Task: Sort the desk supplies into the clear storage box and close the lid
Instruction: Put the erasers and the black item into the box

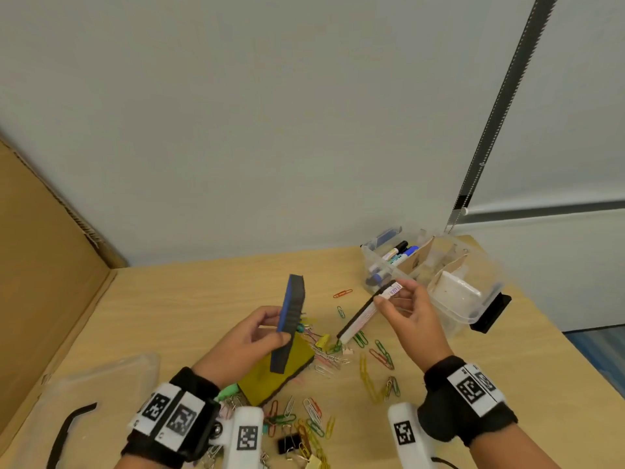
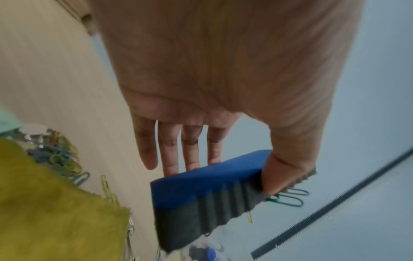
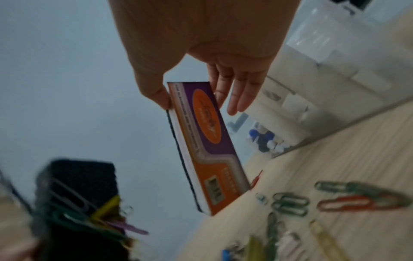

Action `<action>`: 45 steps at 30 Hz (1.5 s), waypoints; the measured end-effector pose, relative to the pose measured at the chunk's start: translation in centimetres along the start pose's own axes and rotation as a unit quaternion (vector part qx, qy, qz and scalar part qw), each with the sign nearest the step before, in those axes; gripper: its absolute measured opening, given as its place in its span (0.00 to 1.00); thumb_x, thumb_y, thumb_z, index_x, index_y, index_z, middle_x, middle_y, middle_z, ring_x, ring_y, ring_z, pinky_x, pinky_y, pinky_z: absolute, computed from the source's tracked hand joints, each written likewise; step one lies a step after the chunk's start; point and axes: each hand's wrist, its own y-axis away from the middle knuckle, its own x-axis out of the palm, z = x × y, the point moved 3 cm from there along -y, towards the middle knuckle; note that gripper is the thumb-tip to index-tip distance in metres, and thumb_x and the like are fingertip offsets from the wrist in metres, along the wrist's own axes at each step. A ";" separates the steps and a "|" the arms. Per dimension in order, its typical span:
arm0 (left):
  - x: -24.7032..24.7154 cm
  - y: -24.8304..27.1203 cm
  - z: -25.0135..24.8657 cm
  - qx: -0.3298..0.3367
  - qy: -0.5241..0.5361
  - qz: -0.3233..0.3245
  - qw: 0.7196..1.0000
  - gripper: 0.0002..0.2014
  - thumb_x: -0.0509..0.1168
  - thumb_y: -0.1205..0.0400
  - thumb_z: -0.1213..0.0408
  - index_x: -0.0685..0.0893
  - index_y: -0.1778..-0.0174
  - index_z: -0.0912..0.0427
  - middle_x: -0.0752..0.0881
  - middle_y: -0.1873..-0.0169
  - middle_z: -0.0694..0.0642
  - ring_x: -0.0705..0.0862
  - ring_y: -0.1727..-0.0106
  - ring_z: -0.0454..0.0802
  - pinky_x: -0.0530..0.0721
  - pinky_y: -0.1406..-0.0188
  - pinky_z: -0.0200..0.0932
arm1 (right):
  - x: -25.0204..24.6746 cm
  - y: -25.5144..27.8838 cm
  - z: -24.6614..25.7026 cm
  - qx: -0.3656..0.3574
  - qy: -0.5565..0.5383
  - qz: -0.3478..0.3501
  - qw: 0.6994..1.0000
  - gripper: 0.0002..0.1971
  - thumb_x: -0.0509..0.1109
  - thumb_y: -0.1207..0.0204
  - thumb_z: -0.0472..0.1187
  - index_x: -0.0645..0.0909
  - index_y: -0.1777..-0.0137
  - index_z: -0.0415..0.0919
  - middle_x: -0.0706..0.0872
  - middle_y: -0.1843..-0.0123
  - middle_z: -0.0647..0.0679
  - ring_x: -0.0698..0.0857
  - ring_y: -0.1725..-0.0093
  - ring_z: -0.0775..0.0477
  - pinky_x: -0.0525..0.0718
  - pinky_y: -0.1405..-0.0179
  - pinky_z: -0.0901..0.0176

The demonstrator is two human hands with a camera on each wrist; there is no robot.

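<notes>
My left hand (image 1: 252, 336) (image 2: 225, 169) holds a blue-and-grey board eraser (image 1: 291, 318) (image 2: 208, 190) lifted off the desk, thumb on one side and fingers behind; paper clips cling to its grey face. My right hand (image 1: 404, 308) (image 3: 194, 98) pinches one end of a flat white eraser with an orange and purple label (image 1: 363, 311) (image 3: 208, 146), its far end low by the desk. The clear storage box (image 1: 480, 286) stands open at the back right with markers (image 1: 399, 253) in one compartment. Its lid (image 1: 91, 394) lies at the front left.
A yellow eraser (image 1: 270, 370) lies under my left hand. Several coloured paper clips (image 1: 380, 355) (image 3: 344, 199) and a black binder clip (image 1: 289, 443) are scattered over the wooden desk (image 1: 189, 299). Cardboard (image 1: 40, 252) leans at the left. A wall is close behind.
</notes>
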 end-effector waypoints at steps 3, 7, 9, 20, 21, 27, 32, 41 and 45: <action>-1.1 -0.7 1.0 -0.048 0.069 -0.028 0.996 0.15 0.64 0.22 0.58 0.80 0.40 0.52 0.85 0.43 0.53 0.84 0.40 0.50 0.79 0.35 0.44 | 0.5 -0.3 0.2 0.021 -0.043 0.034 0.998 0.16 0.72 0.25 0.49 0.80 0.39 0.49 0.87 0.45 0.51 0.83 0.41 0.52 0.80 0.39 0.54; -1.5 -1.1 1.4 -0.087 0.193 -0.064 0.975 0.11 0.52 0.13 0.65 0.79 0.44 0.58 0.82 0.45 0.63 0.82 0.45 0.58 0.80 0.46 0.48 | 1.6 -0.3 1.0 0.040 -0.121 0.092 0.988 0.11 0.63 0.18 0.48 0.79 0.40 0.47 0.87 0.47 0.44 0.86 0.42 0.45 0.81 0.34 0.47; -1.6 -1.2 1.5 -0.093 0.241 -0.079 0.963 0.13 0.49 0.13 0.64 0.77 0.41 0.62 0.82 0.42 0.66 0.82 0.44 0.59 0.80 0.47 0.49 | 2.4 -0.1 1.1 0.068 -0.179 0.114 0.975 0.12 0.56 0.15 0.48 0.75 0.38 0.47 0.88 0.46 0.40 0.88 0.44 0.39 0.83 0.37 0.45; 0.4 -1.4 1.5 -0.132 0.337 -0.070 0.930 0.22 0.47 0.14 0.56 0.77 0.35 0.66 0.82 0.43 0.68 0.82 0.43 0.63 0.81 0.43 0.57 | 4.4 1.2 -1.0 0.178 -0.184 0.176 0.951 0.33 0.52 0.22 0.67 0.81 0.52 0.35 0.80 0.65 0.39 0.79 0.68 0.45 0.79 0.58 0.48; 0.7 -1.6 1.4 -0.131 0.329 -0.072 0.932 0.21 0.47 0.13 0.56 0.78 0.36 0.65 0.83 0.44 0.67 0.82 0.43 0.62 0.81 0.44 0.56 | 4.4 1.2 -1.0 0.157 -0.163 0.182 0.957 0.34 0.53 0.23 0.69 0.81 0.52 0.35 0.81 0.64 0.40 0.79 0.67 0.45 0.79 0.57 0.48; 2.5 -2.7 0.5 -0.115 0.327 -0.098 0.933 0.19 0.47 0.12 0.56 0.79 0.42 0.63 0.89 0.54 0.64 0.87 0.50 0.57 0.84 0.49 0.52 | 4.5 2.4 1.1 -0.089 0.014 0.210 0.973 0.29 0.54 0.26 0.73 0.74 0.38 0.52 0.84 0.52 0.55 0.83 0.57 0.59 0.82 0.55 0.63; 3.8 -3.5 -0.4 -0.108 0.341 -0.091 0.930 0.22 0.44 0.12 0.57 0.80 0.43 0.64 0.91 0.58 0.63 0.89 0.52 0.56 0.84 0.48 0.53 | 3.7 3.4 1.3 -0.209 0.099 0.225 0.947 0.33 0.53 0.27 0.74 0.63 0.30 0.53 0.82 0.40 0.54 0.85 0.48 0.55 0.86 0.52 0.56; 5.7 -4.5 -0.9 -0.127 0.317 -0.106 0.934 0.22 0.49 0.14 0.53 0.79 0.38 0.66 0.86 0.43 0.69 0.84 0.39 0.63 0.78 0.31 0.59 | 4.4 4.7 1.0 -0.301 0.262 0.318 0.860 0.42 0.57 0.25 0.70 0.48 0.18 0.50 0.55 0.16 0.60 0.67 0.24 0.62 0.71 0.29 0.66; 6.2 -4.5 0.0 -0.147 0.313 -0.105 0.932 0.23 0.49 0.14 0.55 0.79 0.36 0.69 0.84 0.40 0.72 0.83 0.39 0.64 0.77 0.31 0.60 | 3.1 4.8 -0.4 -0.313 0.312 0.345 0.828 0.39 0.57 0.25 0.70 0.55 0.21 0.48 0.59 0.18 0.58 0.68 0.27 0.61 0.65 0.34 0.72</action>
